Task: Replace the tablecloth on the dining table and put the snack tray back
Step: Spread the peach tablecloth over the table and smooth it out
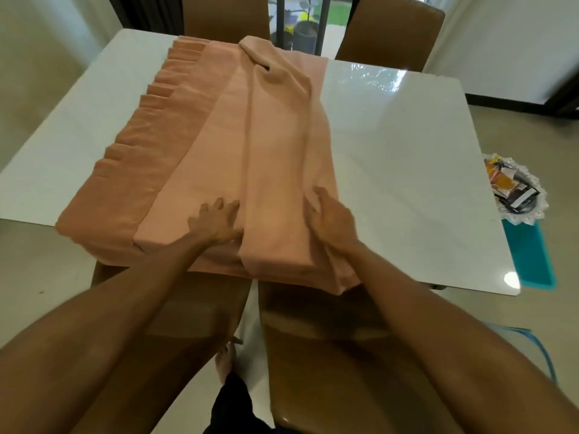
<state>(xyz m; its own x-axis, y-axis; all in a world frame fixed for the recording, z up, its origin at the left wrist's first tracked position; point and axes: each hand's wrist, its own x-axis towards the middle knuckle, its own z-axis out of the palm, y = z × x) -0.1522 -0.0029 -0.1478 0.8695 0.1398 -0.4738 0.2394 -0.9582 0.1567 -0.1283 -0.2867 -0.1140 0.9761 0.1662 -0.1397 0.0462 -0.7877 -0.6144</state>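
Chairs tucked at near edge; left hand flat, fingers spread, pinning folded cloth on white worktop, right hand clamped on its top fold, likely to unfold rightward; tray parked aside, right.

Soft daylight from the far window glares on the glossy bench; edges bow, forearms blur slightly.

1. We see a folded peach fabric tablecloth lying lengthwise on the glossy white bench.
2. Our left hand presses flat on it; our right hand grips a fold.
3. A silver scalloped snack tray sits beyond the bench's right edge.
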